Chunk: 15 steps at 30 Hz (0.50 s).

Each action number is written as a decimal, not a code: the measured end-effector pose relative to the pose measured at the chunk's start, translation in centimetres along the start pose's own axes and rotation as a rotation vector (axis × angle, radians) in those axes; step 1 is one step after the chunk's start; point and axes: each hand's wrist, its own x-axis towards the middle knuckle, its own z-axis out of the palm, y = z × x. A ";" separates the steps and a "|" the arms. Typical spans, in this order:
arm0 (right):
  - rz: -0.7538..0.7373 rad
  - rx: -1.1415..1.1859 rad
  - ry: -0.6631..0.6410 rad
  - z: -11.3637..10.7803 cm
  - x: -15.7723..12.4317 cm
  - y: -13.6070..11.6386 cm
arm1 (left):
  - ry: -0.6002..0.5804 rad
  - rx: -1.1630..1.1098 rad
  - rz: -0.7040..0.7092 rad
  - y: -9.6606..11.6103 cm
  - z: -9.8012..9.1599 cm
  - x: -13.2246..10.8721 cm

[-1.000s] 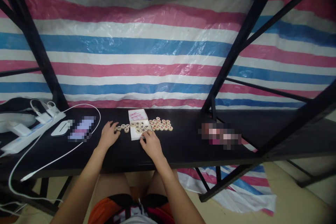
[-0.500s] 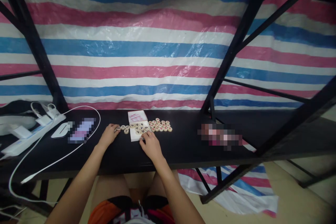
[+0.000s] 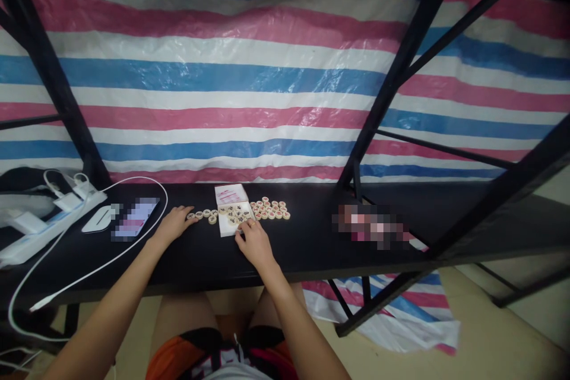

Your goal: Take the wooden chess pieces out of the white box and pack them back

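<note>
A white box [image 3: 226, 231] with its lid [image 3: 231, 194] laid back rests on the black table, several black-marked Chinese chess pieces [image 3: 230, 211] inside. Left of it, more black-marked pieces [image 3: 206, 214] form a short row with one just in front. My left hand [image 3: 175, 225] is open at the row's left end, its fingertips beside the outermost piece [image 3: 191, 217]. At the box's front right corner, my right hand [image 3: 255, 242] has its fingertips pinched on a piece, mostly covered by the fingers. Red-marked pieces [image 3: 271, 209] lie clustered right of the box.
To the left are a blurred-out phone [image 3: 137, 218], a white flat device [image 3: 98, 218], a power strip [image 3: 57, 222] and a looping white cable [image 3: 95, 267]. A pixelated object [image 3: 371, 227] lies on the right. Black metal posts [image 3: 378, 107] frame the table before a striped plastic sheet [image 3: 222, 77].
My left hand has loosened and shifted left, leaving a piece at the left end of the row. My right hand stays at the box corner. The view has tilted slightly.
</note>
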 end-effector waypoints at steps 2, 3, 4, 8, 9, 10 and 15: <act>0.001 -0.002 0.000 0.0 0.0 0.0 | -0.033 -0.044 0.048 -0.6 0.1 0.7; 0.001 -0.004 0.001 0.0 0.0 0.0 | -0.048 -0.072 0.068 -0.9 0.1 1.0; 0.001 -0.006 0.002 0.0 0.0 0.0 | -0.056 -0.104 0.076 -1.1 0.0 1.2; 0.011 0.002 0.025 0.1 0.0 0.0 | 0.047 -0.242 0.015 -0.2 -1.1 1.7; 0.018 0.006 0.035 0.1 0.0 0.0 | 0.095 -0.262 0.009 0.7 -1.5 1.7; 0.027 0.009 0.045 0.1 0.0 0.0 | 0.122 -0.268 0.043 1.9 -2.0 1.8; 0.045 -0.012 0.046 0.0 0.0 0.0 | -0.096 -0.044 0.169 8.5 -3.5 3.2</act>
